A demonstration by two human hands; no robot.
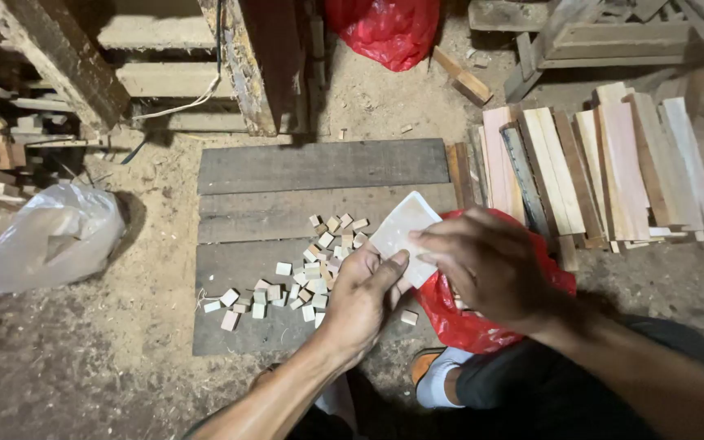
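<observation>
Btwn both hands (417, 277): translucent plastic bag (401, 228).

Dirt floor (75, 367), sawdust-covered, dim light w/ dark corners. Three grey weathered planks (319, 167) laid flat side by side mid-frame as a work surface. Heavy timber posts (258, 65) top centre, rough & stained, w/ a white cable (181, 106) hanging off. Stacked wood slats (2, 122) far left. Bundle of pale cut boards (605, 171) lying right, some pinkish. Scrap timber frame (605, 41) top right. Clear plastic bag (42, 236) on the floor left; red plastic bag (385, 28) at top edge. Loose offcut block (464, 79) near it.
</observation>
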